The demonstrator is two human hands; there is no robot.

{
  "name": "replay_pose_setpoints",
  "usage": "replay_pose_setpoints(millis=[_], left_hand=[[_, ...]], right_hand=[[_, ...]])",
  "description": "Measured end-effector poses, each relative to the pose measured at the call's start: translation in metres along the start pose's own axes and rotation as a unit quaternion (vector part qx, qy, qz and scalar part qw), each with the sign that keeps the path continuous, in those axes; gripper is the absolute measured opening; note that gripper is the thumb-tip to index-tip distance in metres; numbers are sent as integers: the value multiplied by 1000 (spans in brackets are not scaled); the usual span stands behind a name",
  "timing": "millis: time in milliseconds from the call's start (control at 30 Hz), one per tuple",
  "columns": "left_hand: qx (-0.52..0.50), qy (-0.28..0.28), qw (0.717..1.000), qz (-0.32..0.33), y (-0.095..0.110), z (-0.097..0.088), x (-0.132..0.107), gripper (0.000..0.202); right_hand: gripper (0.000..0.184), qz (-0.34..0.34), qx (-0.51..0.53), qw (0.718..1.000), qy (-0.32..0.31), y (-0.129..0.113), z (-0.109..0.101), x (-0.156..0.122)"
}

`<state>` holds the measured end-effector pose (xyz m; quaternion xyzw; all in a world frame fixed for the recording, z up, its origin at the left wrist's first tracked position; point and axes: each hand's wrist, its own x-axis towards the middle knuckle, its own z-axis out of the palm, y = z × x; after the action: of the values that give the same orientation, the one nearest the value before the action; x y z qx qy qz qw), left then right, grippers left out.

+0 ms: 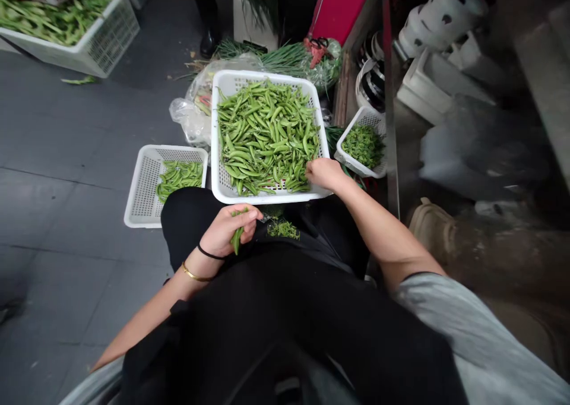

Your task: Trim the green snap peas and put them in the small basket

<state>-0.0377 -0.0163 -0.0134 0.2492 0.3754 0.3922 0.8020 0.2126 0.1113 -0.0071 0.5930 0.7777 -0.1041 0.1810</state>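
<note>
My left hand [229,230] is closed around a green pea pod [236,239] above my lap, and the pod's end sticks out below my fingers. My right hand [324,174] reaches to the near edge of a white plastic basket [214,155] heaped with green pea pods, its fingers among the pods; I cannot tell whether they grip one. A small heap of green trimmings [283,230] lies on my black apron, just right of my left hand. A smaller white basket [133,197] holding some pods sits left of the big one.
A white basket of shredded greens [363,146] stands right of my right hand. Behind are bagged spring onions [285,57] and a standing person's black shoe [208,44]. A large basket of pods [107,37] sits far left. White containers [440,19] stand right, on grey tiles.
</note>
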Motion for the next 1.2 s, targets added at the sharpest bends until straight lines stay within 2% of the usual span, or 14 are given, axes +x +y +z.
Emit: replay_pose_setpoints(millis=[67,100,167,233,300,367,433,600,700,767,867,967,1100,1200], left_hand=[[35,32,999,-4,-4,6,2,25],[51,46,998,-5,-6,9,4,29],[73,70,995,5,-10,16,7,34],[73,83,993,38,-11,21,9,32],[59,79,992,80,-11,23,8,26],[44,50,994,90,-9,22,4,22],[42,7,997,60,-7,19,-2,21],[59,-68,996,-12,-3,15,-12,21],[45,-92,994,-33,-3,17,-11,24],[33,-94,994,-37,-5,20,-8,25],[3,-62,998,-27,-12,26,-2,24],[-19,-2,1000,-5,-15,26,1,27],[-5,94,992,89,-9,13,-2,26],[42,140,978,151,-5,7,-7,24]], right_hand=[[20,-21,120,991,48,-4,-3,-24],[21,-37,219,973,65,-9,-2,-37],[24,-74,439,893,67,-26,4,-62],[28,-107,579,808,29,-48,13,-81],[28,-151,619,771,1,-66,18,-93],[27,-214,592,777,-15,-74,17,-100],[25,-253,555,792,5,-73,9,-102],[20,-281,444,842,123,-61,-14,-97],[23,-308,339,871,177,-68,-12,-93],[27,-287,252,897,223,-78,-3,-90],[33,-235,122,931,251,-93,11,-84],[34,-225,91,932,269,-90,14,-83],[28,-197,172,909,325,-47,-1,-92],[21,-153,217,916,301,-17,-12,-103]])
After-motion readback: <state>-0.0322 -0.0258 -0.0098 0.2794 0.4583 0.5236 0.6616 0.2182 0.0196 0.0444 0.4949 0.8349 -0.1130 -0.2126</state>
